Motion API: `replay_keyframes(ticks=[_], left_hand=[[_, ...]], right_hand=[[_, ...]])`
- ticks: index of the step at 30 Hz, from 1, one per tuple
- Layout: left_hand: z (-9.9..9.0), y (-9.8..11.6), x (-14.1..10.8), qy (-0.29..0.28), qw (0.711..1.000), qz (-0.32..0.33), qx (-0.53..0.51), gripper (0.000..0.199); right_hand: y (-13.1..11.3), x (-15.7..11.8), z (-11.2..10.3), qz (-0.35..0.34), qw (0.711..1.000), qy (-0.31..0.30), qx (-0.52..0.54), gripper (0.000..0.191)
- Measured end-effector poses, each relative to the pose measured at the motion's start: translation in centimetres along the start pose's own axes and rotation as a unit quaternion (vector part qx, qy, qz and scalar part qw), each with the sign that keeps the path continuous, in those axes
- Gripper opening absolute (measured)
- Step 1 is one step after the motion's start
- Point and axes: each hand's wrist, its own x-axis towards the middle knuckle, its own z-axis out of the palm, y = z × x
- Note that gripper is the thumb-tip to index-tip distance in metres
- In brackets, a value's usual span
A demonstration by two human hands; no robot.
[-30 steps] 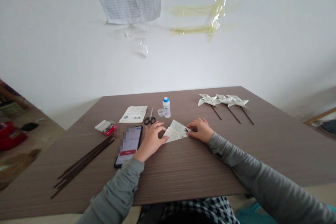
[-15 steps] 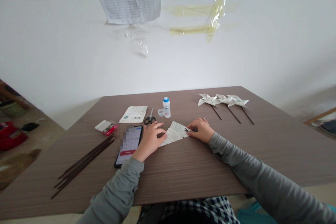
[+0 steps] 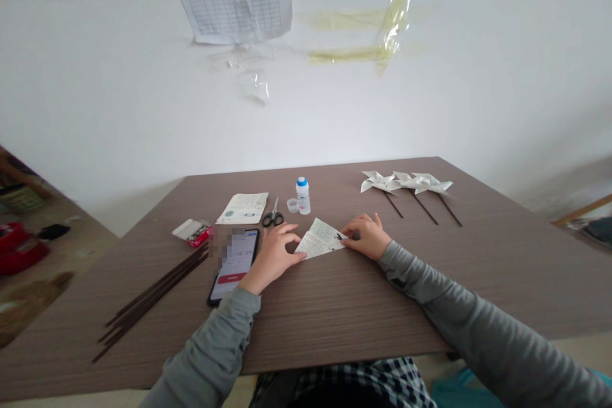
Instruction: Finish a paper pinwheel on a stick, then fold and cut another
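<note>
A printed sheet of paper (image 3: 321, 240), folded into a triangle, lies on the brown table between my hands. The thumb and fingers of my left hand (image 3: 277, 251) pinch its left corner. At the right corner, my right hand (image 3: 367, 236) grips the paper between thumb and fingers. Behind the paper stands a small white bottle with a blue cap (image 3: 303, 196), beside a clear plastic cup (image 3: 292, 206). Scissors with black handles (image 3: 273, 218) lie just beyond my left hand. A phone (image 3: 234, 264) with a lit screen is left of my left wrist.
Several dark sticks (image 3: 153, 296) lie at the left, near an opened red and white box (image 3: 193, 232). A stack of printed paper (image 3: 243, 208) is farther back. Three paper pinwheels (image 3: 406, 182) on dark sticks lie at the back right. A white wall (image 3: 306, 127) rises behind the table (image 3: 335, 312).
The left corner of the folded paper has shifted slightly up and to the right, and the triangle looks neater. Both hands stay at its corners, nearly in place.
</note>
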Motion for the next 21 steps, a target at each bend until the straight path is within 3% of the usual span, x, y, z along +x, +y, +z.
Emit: replay_keyframes(ticks=[8,11,16,21], left_hand=[[-0.2,0.0,-0.1,-0.003,1.0,-0.012,0.021,0.008],[-0.2,-0.4,0.0,-0.003,1.0,-0.012,0.017,0.018],[0.0,-1.1,0.6,0.0,1.0,-0.031,0.006,0.037],[0.0,-0.9,0.6,-0.019,0.999,-0.04,0.017,0.033]], right_hand=[[-0.6,0.0,-0.4,0.008,1.0,-0.011,-0.005,0.014],[-0.7,-0.1,-0.6,0.015,1.0,-0.01,0.01,0.011],[-0.7,0.0,-0.9,0.039,0.999,0.0,0.028,0.029],[-0.9,0.1,-1.0,0.055,0.998,0.0,0.026,0.036]])
